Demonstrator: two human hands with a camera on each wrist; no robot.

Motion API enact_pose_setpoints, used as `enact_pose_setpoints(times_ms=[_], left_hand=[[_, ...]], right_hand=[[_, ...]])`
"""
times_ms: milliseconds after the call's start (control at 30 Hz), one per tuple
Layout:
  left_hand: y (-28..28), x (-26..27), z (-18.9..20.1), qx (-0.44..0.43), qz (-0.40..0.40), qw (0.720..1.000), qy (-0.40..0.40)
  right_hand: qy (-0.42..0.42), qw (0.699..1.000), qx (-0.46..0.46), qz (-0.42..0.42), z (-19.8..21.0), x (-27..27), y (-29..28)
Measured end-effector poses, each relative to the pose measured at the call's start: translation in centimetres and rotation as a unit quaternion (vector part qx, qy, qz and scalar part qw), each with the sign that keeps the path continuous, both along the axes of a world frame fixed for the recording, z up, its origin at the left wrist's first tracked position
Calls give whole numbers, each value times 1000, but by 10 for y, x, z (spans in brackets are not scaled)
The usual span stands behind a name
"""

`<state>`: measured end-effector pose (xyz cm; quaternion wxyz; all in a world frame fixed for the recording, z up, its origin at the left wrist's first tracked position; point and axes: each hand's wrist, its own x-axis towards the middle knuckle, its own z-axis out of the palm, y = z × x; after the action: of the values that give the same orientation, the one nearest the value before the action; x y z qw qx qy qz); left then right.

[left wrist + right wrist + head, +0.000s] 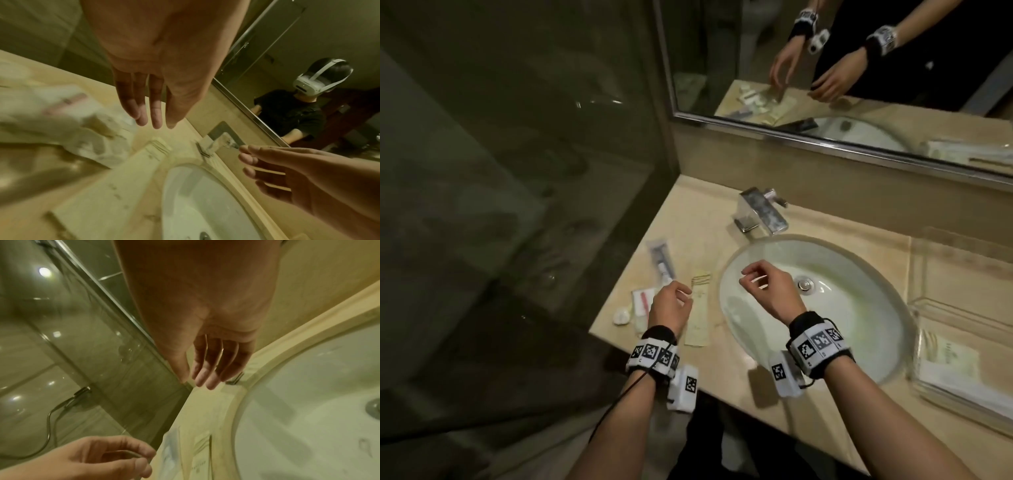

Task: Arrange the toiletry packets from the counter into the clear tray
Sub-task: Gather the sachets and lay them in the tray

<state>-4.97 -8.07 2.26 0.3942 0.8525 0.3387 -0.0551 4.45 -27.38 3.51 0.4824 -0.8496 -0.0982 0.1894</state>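
Note:
Several toiletry packets lie on the beige counter left of the sink: a long cream packet [698, 318] [115, 186], a clear toothbrush packet [661, 262], a packet with a pink item [642, 303] [61, 104] and a small round white piece [621, 316]. My left hand [685, 296] [152, 113] hovers just above the cream packet, fingers relaxed and holding nothing. My right hand [750, 277] [209, 373] hangs over the sink's left side, also empty. The clear tray [945, 308] stands on the counter at far right with pale packets [948, 356] inside.
A white oval sink [859, 342] fills the middle of the counter, with a chrome faucet [760, 212] behind it. A mirror [859, 68] runs along the back wall. A glass shower wall [517, 171] borders the counter on the left.

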Motion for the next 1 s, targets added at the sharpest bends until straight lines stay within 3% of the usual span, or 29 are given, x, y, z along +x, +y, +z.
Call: enact_pose_setpoints(times_ms=[167,300,600,800,1000], left_hand=[[33,-19,-17,-30,24,999,28],[38,-23,-37,-88,-13,995,35],[48,-23,-63,-186,-26,981,41],[48,-17,-67,-227,-27,972,50],[42,-6,-65,-240,-22,970,29]], right_hand=[[65,996,-59,22,-24,-19,53],[122,986,-118,0,-54,-34,84],[122,959,-250,-61,-80,-59,125],[146,954,-257,-46,-81,-51,125],[181,967,-153,-93,-71,-37,104]])
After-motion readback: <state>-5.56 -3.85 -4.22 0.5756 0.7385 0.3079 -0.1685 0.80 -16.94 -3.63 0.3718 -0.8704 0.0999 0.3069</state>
